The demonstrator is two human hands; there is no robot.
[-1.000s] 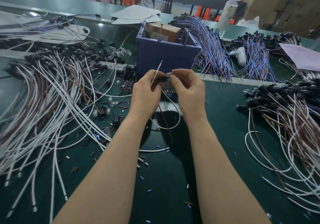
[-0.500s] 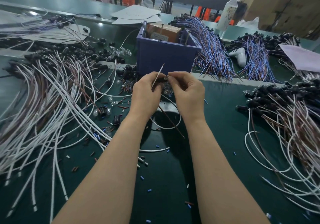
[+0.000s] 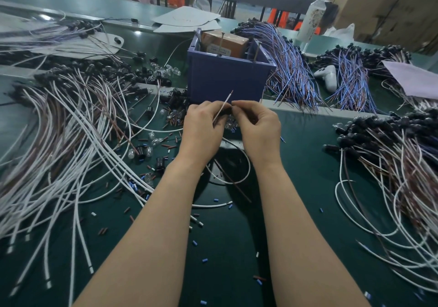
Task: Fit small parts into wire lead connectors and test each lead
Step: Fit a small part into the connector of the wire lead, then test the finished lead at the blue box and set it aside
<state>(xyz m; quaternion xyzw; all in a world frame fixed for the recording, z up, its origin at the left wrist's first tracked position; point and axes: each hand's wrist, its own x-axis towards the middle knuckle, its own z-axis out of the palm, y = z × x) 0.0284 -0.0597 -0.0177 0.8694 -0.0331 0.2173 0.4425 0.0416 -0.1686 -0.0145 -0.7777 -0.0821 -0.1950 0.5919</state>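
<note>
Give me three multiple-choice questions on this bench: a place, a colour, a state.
1. Where is the square dark-blue plastic box? A. at the table's near edge B. just beyond both hands C. on the floor
2. Wire colours in the long fanned bundle right of that box? A. blue and brown B. yellow and green C. all red
3. What are the left hand and right hand doing? A. lying flat B. lifting the box C. pinching one thin white wire lead
Answers: B, it stands behind the fingertips; A, its strands show both colours; C, fingertips meet on the lead.
</note>
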